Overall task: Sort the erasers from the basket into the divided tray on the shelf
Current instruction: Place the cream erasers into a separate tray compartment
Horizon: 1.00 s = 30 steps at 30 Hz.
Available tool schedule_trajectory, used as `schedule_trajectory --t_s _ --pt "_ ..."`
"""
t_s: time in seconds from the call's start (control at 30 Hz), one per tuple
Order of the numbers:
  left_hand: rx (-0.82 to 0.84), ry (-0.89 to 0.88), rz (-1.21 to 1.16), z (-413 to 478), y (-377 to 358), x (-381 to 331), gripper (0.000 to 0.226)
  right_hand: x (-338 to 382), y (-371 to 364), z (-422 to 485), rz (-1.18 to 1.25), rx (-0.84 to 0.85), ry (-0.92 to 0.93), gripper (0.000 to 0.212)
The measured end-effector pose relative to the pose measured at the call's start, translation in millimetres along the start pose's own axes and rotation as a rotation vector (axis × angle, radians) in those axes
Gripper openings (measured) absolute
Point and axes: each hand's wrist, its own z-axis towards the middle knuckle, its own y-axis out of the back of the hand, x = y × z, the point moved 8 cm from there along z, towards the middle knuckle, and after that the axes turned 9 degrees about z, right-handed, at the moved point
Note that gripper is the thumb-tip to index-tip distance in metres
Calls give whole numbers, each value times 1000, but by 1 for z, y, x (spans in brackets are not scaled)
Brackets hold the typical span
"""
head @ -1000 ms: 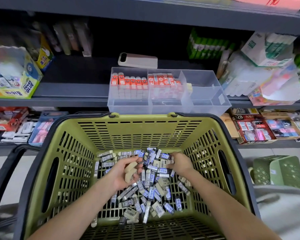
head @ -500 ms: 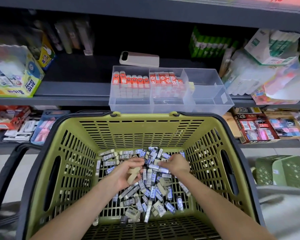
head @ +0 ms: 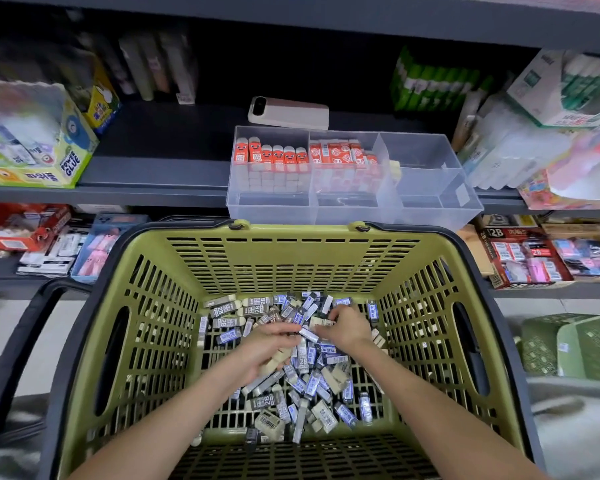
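Rubber erasers [head: 309, 386] heaped in the green basket [head: 326, 237] look light, firm, slick in their paper sleeves — best pinched across the narrow sides — as the left hand [head: 267, 344] curls round several cream ones and the right hand [head: 347, 327] pinches a blue-sleeved one.

Blur smears the fingers [head: 286, 329] of the left hand [head: 262, 348], which covers part of the eraser pile [head: 309, 386]

A white phone [head: 288, 113] lies flat at the back. A glue box [head: 32, 147] stands far left, green packs [head: 433, 86] upper right, a red 2B box [head: 523, 252] lower right.
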Motion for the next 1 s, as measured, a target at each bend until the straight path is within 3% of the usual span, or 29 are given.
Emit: schedule_trajectory --t_s 0.17,0.3,0.5,0.63,0.73,0.8,0.9,1.0 --pt "-78 -124 202 6 -2 -7 43 3 -4 -1 71 6 84 44" --pt "-87 -126 178 8 -3 -5 44 0 -12 -2 141 125 116 41" --pt "-86 -128 203 9 -4 -4 42 2 -13 -4 162 155 175 30" --pt "-107 -115 147 9 -1 -3 34 4 -5 -10 249 192 161 32" --pt "-108 -48 -67 6 5 -3 29 16 16 -16 512 246 104 20" --pt "-36 25 -170 6 3 -3 47 30 26 -25 658 378 79 18" --pt "165 96 -262 6 -13 -6 65 60 26 -45 656 562 165 15" --pt "302 136 -428 2 -27 -11 63 81 20 -63 549 647 262 15"
